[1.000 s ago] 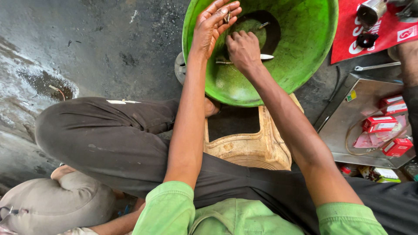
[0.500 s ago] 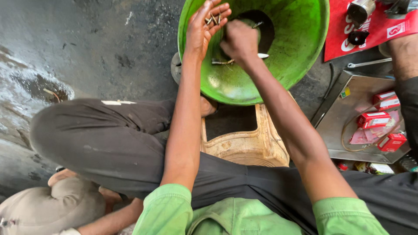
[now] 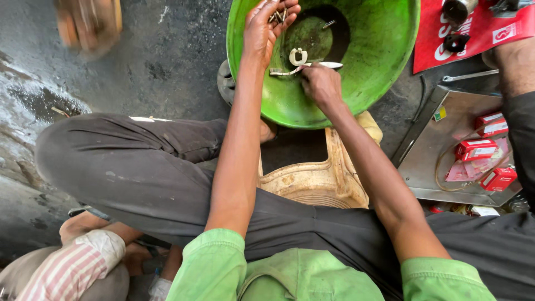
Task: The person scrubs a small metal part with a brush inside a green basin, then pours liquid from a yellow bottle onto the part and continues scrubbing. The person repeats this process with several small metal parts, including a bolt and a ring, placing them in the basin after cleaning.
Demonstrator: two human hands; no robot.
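Since half a second ago the right hand (image 3: 320,83) has dropped from the middle of the green basin (image 3: 384,61) toward its near wall, while the left hand (image 3: 267,28) has stayed raised over the basin's far-left rim. That left hand is cupped, palm up, holding a small cluster of dark metal bits (image 3: 278,15) against its fingertips. The right hand is closed narrowly, pinching something at the end of a pale toothbrush-like tool (image 3: 301,68) that lies across the basin's inside; what exactly it pinches I cannot tell. Just beyond the tool, a small white U-shaped piece (image 3: 298,56) rests near the dark pool at the basin's bottom, and another little bit (image 3: 329,24) lies on the far side of that pool. Judging by this, the step in hand is picking small parts out of the basin and gathering them in the left palm. A next move would call for a fine pinch and a level left palm. Right of the basin sits a metal tray (image 3: 423,161) with red boxes (image 3: 473,149).
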